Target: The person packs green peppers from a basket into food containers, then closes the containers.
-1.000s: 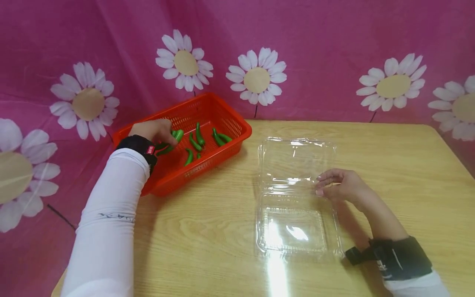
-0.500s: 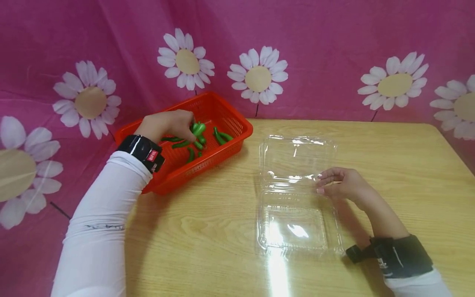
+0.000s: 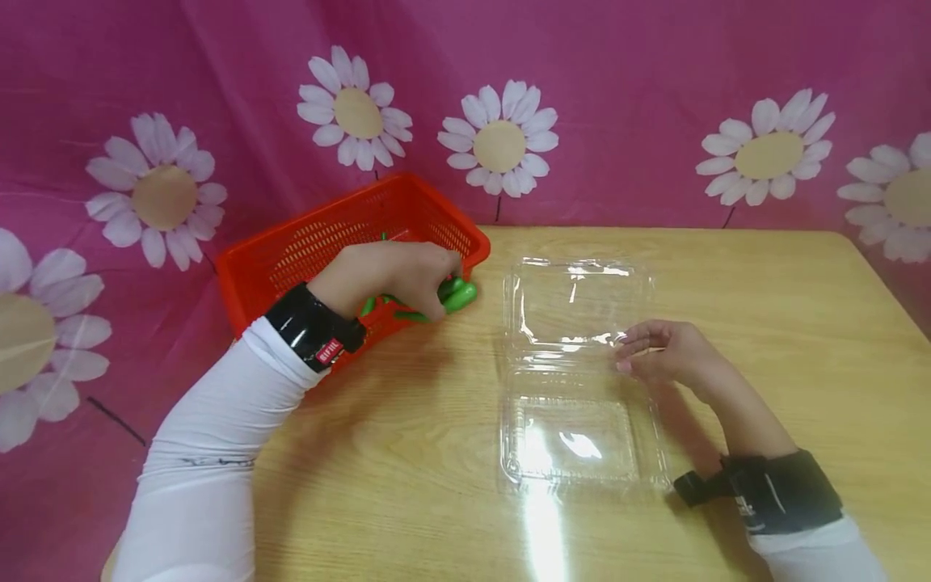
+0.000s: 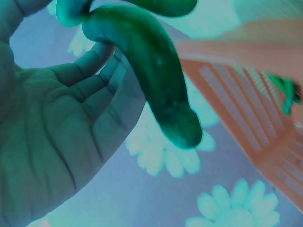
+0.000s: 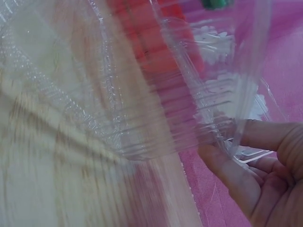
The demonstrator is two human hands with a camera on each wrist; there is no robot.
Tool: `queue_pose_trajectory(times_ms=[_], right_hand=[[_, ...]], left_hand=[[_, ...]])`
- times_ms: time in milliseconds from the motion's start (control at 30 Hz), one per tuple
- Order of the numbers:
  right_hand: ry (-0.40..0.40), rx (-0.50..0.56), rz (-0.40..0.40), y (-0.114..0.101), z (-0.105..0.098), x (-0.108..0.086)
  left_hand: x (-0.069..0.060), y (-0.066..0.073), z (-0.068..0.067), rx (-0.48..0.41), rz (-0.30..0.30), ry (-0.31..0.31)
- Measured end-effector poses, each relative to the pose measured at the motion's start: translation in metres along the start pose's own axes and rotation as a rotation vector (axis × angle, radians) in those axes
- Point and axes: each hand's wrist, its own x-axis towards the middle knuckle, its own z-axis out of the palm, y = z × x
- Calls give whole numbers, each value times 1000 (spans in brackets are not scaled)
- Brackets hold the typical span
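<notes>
1. Flowered cloth [image 3: 618,48]: hangs beyond the back edge of the worktop.
2. Worktop [image 3: 393,477]: carries everything in hand; the basket is towards its back left, the container to the right of that.
3. Red basket [image 3: 442,222]: sits where it was a second ago, its right-hand corner near the worktop's back edge. The change is at its front right: the left hand has crossed from the basket's left part to this corner, so the lift out of the basket looks done for this handful.
4. Clear container [image 3: 575,432]: lies unfolded as before, one half towards the back edge, the other towards the front. The gap between it and the carried load has narrowed.
5. Left hand [image 3: 403,275]: above the basket's front right rim, fingers curled, grasping green peppers between thumb and fingers; the palm is not closed on itself.
6. Right hand [image 3: 669,352]: has stayed at the container's right edge, near the fold. The right wrist view shows thumb and finger pinching the thin plastic edge, with little space between them.
7. Green peppers [image 3: 460,297]: at least two, jutting from the left hand past the basket's right-hand corner; exact count hidden.
8. Loose peppers [image 4: 286,92]: still inside the basket, partly concealed by hand and wall.
</notes>
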Motion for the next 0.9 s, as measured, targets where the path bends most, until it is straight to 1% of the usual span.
queue_pose_trajectory(times_ms=[133, 233, 433, 633, 733, 900], right_hand=[[-6, 6, 12, -1, 0, -1], [-2, -9, 22, -2, 0, -1], [19, -55, 13, -3, -2, -2], [13, -91, -6, -3, -2, -1], [15, -90, -8, -3, -2, -2], [13, -77, -9, -3, -1, -2]], left_hand=[[3, 19, 6, 10, 60, -60], [5, 31, 11, 25, 99, -83], [11, 59, 19, 90, 234, -52], [19, 90, 26, 185, 356, -38], [26, 106, 28, 192, 398, -48], [39, 128, 34, 206, 466, -86]])
